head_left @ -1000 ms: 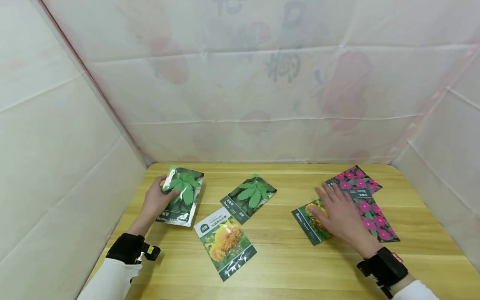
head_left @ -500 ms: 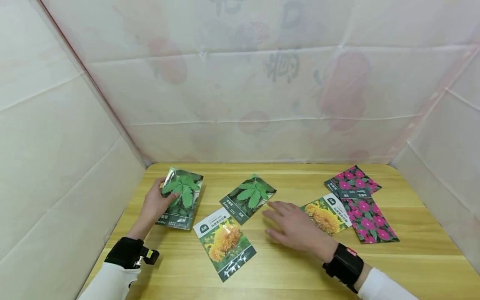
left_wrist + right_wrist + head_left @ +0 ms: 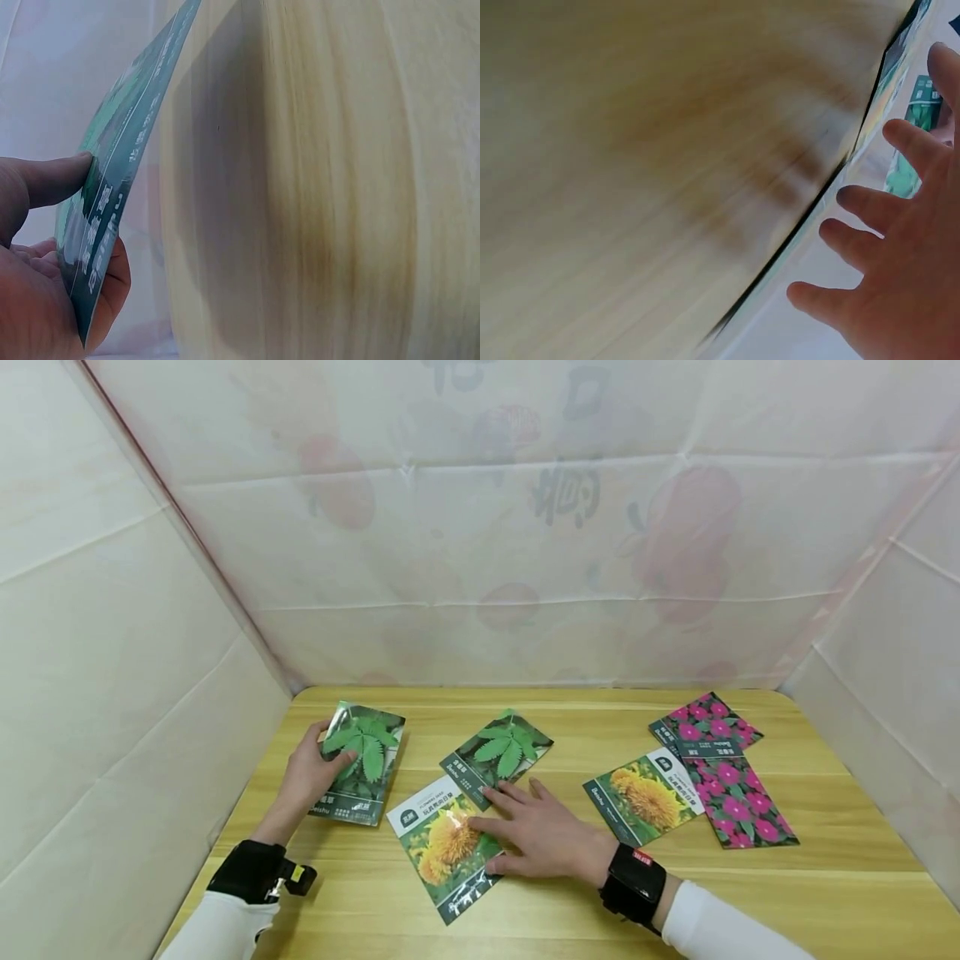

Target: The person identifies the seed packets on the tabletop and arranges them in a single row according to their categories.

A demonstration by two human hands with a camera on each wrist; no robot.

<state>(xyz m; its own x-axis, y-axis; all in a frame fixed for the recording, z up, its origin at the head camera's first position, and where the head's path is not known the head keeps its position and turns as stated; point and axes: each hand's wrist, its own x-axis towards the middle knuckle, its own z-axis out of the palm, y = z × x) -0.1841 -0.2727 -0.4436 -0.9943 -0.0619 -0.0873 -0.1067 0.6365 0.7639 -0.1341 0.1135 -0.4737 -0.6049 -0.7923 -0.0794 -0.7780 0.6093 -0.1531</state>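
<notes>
My left hand [image 3: 306, 777] pinches a seed packet with a green leaf picture [image 3: 371, 764] at the table's left side. In the left wrist view the thumb presses the front of this packet [image 3: 112, 180], fingers are behind it, and it is tilted above the wood. My right hand [image 3: 547, 835] is spread over the right edge of a yellow-flower seed packet [image 3: 438, 856], hiding part of it; contact cannot be told. Just beyond those fingertips lies a second green-leaf packet [image 3: 498, 747]. The right wrist view shows the fingers of this hand [image 3: 900, 240] apart and fairly straight.
Another yellow-flower packet [image 3: 645, 797] lies right of centre. Two pink-flower packets overlap at the far right, the nearer one [image 3: 742, 802] partly over the farther one [image 3: 712, 718]. Pale fabric walls [image 3: 480, 543] enclose the wooden table [image 3: 570, 910] at the back and sides.
My right hand has moved left from the right-hand yellow-flower packet to the middle one, uncovering the former. The left hand still holds its green-leaf packet, slightly lower in view.
</notes>
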